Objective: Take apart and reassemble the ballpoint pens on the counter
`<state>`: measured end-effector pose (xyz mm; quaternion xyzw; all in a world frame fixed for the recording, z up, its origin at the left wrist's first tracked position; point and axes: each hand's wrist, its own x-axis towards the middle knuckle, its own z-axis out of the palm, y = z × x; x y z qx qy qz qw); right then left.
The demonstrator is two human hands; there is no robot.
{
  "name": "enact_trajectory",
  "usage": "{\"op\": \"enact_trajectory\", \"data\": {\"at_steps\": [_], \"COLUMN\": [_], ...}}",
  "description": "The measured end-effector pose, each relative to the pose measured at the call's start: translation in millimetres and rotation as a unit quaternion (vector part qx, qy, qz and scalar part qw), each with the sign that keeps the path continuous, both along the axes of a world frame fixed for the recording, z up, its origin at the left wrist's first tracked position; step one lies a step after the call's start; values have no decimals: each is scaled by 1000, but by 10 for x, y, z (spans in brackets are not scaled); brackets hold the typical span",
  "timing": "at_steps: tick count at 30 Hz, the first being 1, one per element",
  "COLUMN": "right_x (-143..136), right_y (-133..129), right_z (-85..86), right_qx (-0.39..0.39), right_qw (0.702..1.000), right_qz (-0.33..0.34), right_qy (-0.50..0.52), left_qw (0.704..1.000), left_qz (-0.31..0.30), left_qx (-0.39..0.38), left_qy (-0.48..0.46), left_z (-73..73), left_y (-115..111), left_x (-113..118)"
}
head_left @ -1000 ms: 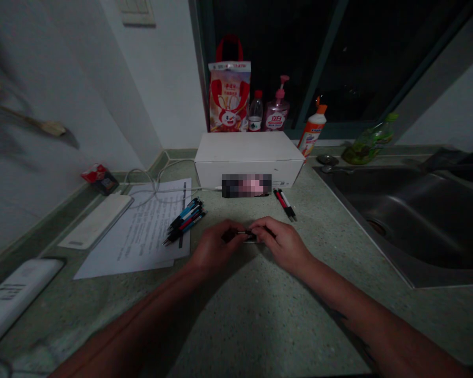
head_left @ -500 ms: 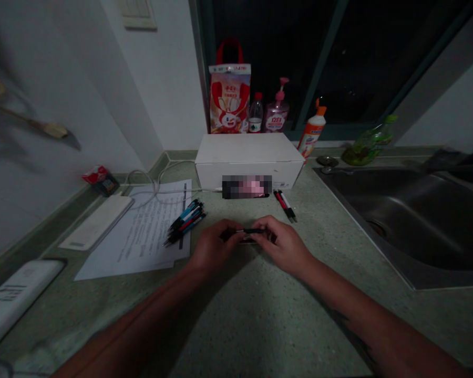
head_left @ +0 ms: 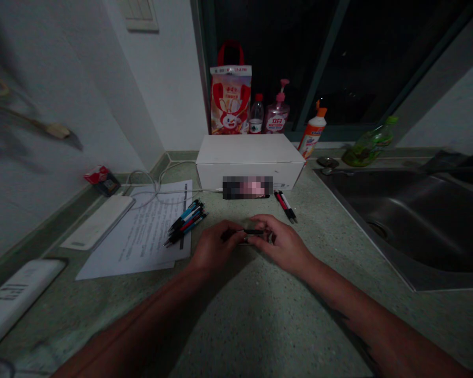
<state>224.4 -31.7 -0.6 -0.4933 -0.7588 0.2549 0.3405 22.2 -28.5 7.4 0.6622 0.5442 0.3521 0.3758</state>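
A slim dark pen [head_left: 254,231] lies level between my two hands, low above the counter. My left hand [head_left: 216,242] is closed, its thumb and fingers pinching the pen's left end. From the other side my right hand [head_left: 284,242] curls its fingers and thumb around the right end. A small light piece shows just under the pen near my right thumb, too blurred to name. To the left of my hands several pens [head_left: 187,220] lie in a pile on printed paper sheets [head_left: 142,236]. Two more pens [head_left: 285,206], one red and one white, rest beyond my right hand.
A white box [head_left: 248,149] stands at the back, with a pixelated phone-like object [head_left: 246,188] before it. Bottles and a red bag [head_left: 230,100] line the window. Right is a steel sink [head_left: 418,220]; left are a white flat device [head_left: 96,222] and a power strip [head_left: 18,294].
The fingers of my right hand have loosened slightly, showing more of the pen and the light piece below it. My left hand stays nearly still.
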Motion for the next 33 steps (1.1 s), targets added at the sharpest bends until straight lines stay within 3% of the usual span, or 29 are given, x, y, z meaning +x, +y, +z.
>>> {"op": "enact_trajectory", "data": {"at_steps": [18,21,24,28,30,33], "right_x": [17,47,85,107,106,103], "right_y": [24,43,54,44,32,21], "right_z": [35,40,50,52,49,46], "right_qx": [-18,-23,-34,-21,-17,-17], "right_qw": [996,994,990,980,975,970], "right_qz": [16,2,-9,19,28,30], "right_qy": [-87,-109,-133,-198,-220,-239], "left_qw": [998,988,961,938,943,963], "left_qz": [-45,-85,-167,-235,-224,-134], "left_qx": [4,36,82,100,92,88], "left_qy": [50,124,202,236,226,216], "left_z": [-31,-48,-65,-54,-41,-33], "left_y": [13,8,-19,-62,-59,-4], "left_x": [-8,-22,-27,-9,-9,-45]}}
